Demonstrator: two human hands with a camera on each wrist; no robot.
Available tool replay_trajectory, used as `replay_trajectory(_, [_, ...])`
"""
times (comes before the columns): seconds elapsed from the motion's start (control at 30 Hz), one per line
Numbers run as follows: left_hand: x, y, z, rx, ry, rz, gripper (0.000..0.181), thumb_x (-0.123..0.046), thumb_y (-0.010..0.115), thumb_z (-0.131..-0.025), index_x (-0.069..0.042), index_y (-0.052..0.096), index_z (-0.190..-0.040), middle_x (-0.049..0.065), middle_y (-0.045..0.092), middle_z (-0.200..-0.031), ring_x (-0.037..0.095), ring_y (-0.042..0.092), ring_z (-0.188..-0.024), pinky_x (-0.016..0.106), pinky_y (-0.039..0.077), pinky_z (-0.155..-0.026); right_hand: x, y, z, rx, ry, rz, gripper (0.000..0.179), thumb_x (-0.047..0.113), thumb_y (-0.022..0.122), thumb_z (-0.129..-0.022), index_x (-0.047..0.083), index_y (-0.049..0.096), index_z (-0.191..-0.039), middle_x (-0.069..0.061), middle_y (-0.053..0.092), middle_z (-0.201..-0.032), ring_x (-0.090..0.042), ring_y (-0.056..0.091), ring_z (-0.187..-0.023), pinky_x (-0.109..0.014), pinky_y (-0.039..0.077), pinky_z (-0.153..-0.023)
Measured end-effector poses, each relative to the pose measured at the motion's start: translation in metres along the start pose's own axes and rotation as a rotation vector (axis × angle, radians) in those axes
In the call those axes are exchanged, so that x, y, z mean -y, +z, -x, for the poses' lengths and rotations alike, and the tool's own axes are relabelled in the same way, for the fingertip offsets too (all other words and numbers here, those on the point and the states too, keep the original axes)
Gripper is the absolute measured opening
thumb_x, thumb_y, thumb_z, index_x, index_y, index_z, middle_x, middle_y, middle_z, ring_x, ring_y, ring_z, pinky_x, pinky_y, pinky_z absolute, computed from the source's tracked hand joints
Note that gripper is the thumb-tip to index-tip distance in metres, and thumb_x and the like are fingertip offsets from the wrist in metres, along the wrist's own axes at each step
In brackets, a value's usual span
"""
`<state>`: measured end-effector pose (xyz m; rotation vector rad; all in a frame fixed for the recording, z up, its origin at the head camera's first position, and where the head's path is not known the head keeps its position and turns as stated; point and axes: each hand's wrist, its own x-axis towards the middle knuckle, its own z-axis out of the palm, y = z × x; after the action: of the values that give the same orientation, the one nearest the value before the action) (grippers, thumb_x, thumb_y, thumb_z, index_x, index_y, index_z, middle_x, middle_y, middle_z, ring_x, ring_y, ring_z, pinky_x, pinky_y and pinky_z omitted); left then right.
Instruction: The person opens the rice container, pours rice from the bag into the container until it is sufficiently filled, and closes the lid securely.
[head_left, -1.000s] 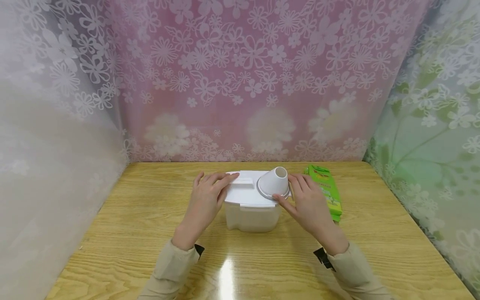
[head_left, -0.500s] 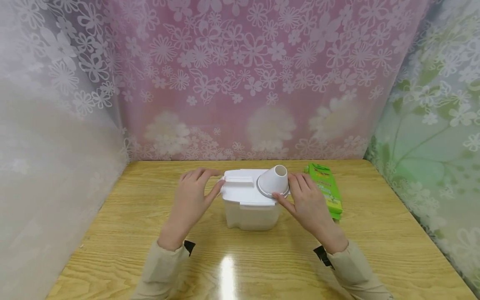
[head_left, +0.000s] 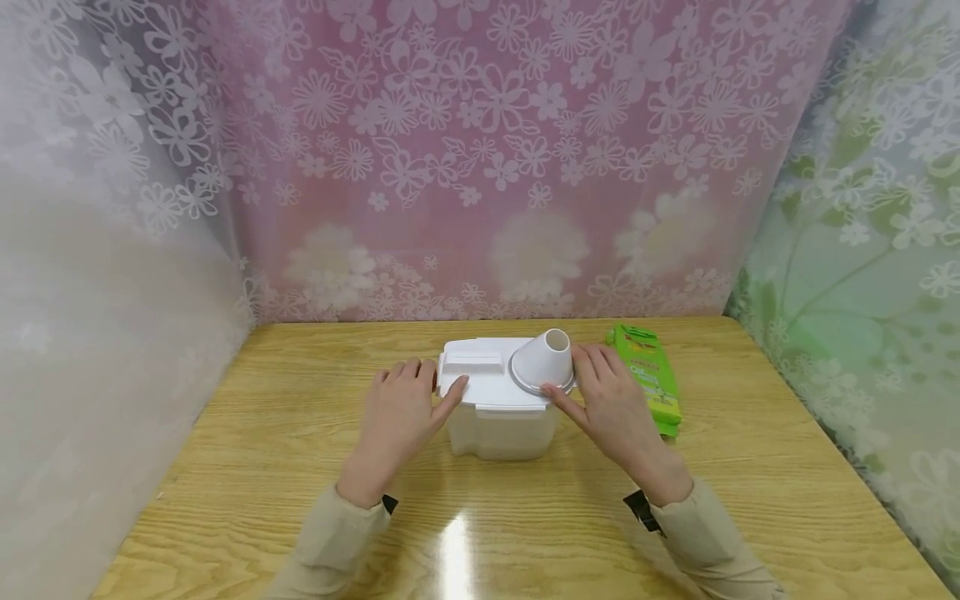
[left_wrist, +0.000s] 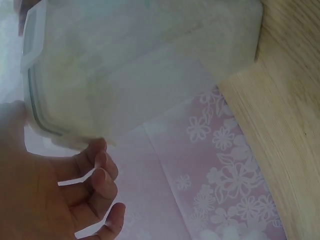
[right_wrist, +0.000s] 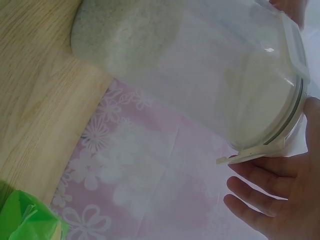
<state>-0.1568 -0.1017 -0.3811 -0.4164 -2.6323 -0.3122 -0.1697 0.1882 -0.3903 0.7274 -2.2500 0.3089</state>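
Observation:
A clear plastic storage container (head_left: 502,433) stands upright on the table, with a white lid (head_left: 480,387) that has a recessed handle and a cone-shaped white cup (head_left: 543,362) on its right part. My left hand (head_left: 397,412) grips the lid's left end, thumb on top and curled fingers at the side latch (left_wrist: 75,142). At the other end, my right hand (head_left: 615,404) holds the lid with its thumb by the cup's base. Its fingers lie under the right latch (right_wrist: 250,152), which sticks outward. Pale grainy contents (right_wrist: 125,30) fill the container's bottom in the right wrist view.
A green printed packet (head_left: 648,375) lies on the wooden table (head_left: 300,467), just beyond my right hand. Flowered curtains (head_left: 487,167) hang behind the table and along both sides.
My left hand drew back left from the lid's handle area, then came in again at the left end, thumb on top. The right hand keeps its place; the container barely shifts.

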Motion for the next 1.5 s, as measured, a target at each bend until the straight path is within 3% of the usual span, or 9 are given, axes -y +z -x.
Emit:
replay_trajectory(0.23, [-0.004,0.001,-0.003,-0.034,0.071,0.044,0.040,-0.037,0.048,-0.103,-0.001,0.066,-0.097,0.011,0.066,-0.091,0.031,0.064,-0.091,0.046,0.053,-0.084,0.002,0.000,0.001,0.011,0.019,-0.009,0.079,0.063,0.033,-0.103,-0.010,0.061,-0.114,-0.024,0.064,-0.107,-0.040,0.059,-0.102,-0.051,0.051,-0.090])
replay_trajectory(0.47, [-0.005,0.007,-0.001,-0.114,0.123,0.039,0.033,-0.028,0.048,-0.101,-0.007,0.056,-0.077,0.006,0.057,-0.074,0.025,0.056,-0.071,0.036,0.050,-0.067,0.004,-0.001,0.001,0.015,0.029,-0.026,0.079,0.063,0.034,-0.103,-0.010,0.061,-0.115,-0.023,0.064,-0.108,-0.039,0.059,-0.101,-0.051,0.052,-0.089])
replay_trajectory(0.6, [-0.005,0.008,-0.001,-0.147,0.135,0.044,0.033,-0.026,0.048,-0.100,-0.009,0.054,-0.073,0.007,0.056,-0.071,0.025,0.055,-0.067,0.036,0.048,-0.063,0.005,-0.001,0.001,0.015,0.035,-0.031,0.079,0.063,0.034,-0.103,-0.010,0.061,-0.118,-0.023,0.064,-0.109,-0.038,0.059,-0.101,-0.050,0.053,-0.088])
replay_trajectory(1.0, [-0.005,0.008,-0.001,-0.039,0.059,0.122,0.033,-0.031,0.049,-0.101,-0.004,0.061,-0.086,0.005,0.059,-0.077,0.023,0.056,-0.073,0.037,0.050,-0.072,0.005,-0.002,0.001,0.031,0.043,-0.032,0.079,0.064,0.035,-0.102,-0.009,0.060,-0.118,-0.022,0.064,-0.110,-0.038,0.059,-0.102,-0.050,0.053,-0.087])
replay_trajectory(1.33, [-0.002,0.001,-0.002,-0.029,0.021,0.133,0.038,-0.041,0.055,-0.101,-0.011,0.058,-0.077,0.000,0.055,-0.072,0.021,0.052,-0.071,0.035,0.045,-0.064,0.004,-0.003,0.002,0.037,0.034,-0.029,0.079,0.064,0.033,-0.103,-0.009,0.060,-0.115,-0.023,0.063,-0.109,-0.038,0.058,-0.101,-0.050,0.053,-0.087])
replay_trajectory(1.5, [-0.003,-0.002,-0.001,0.014,-0.013,0.146,0.042,-0.048,0.057,-0.100,-0.014,0.056,-0.076,-0.002,0.052,-0.072,0.019,0.049,-0.071,0.033,0.043,-0.064,0.003,-0.002,0.001,0.033,0.025,-0.027,0.078,0.063,0.034,-0.103,-0.009,0.060,-0.114,-0.023,0.063,-0.108,-0.038,0.058,-0.101,-0.050,0.052,-0.088])
